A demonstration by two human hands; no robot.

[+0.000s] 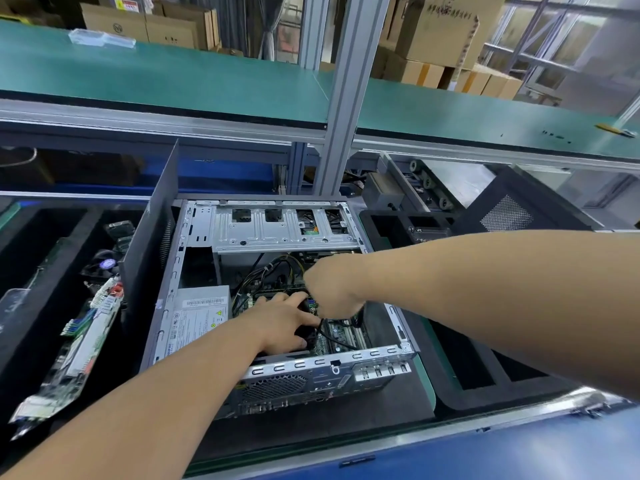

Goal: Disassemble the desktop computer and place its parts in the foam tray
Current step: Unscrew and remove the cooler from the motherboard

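The open desktop case (pixel 284 372) lies on its side in the middle of the bench, with its silver drive cage (pixel 277 230) at the far end and the power supply (pixel 197 317) at the near left. Both of my hands reach inside over the motherboard (pixel 343 336). My left hand (pixel 287 323) grips a black cooler fan (pixel 309 336), fingers curled over its top. My right hand (pixel 329 289) is curled just beyond it among the black cables (pixel 266 271); what its fingers hold is hidden. A black foam tray (pixel 52 296) at the left holds a removed board (pixel 79 344) and a fan (pixel 105 265).
The case's grey side panel (pixel 152 251) stands upright between the case and the left tray. A second black foam tray (pixel 485 368) lies at the right, with another dark case (pixel 512 209) behind it. A green shelf (pixel 173 77) and an aluminium post (pixel 346 98) rise behind. Blue bench edge is nearest me.
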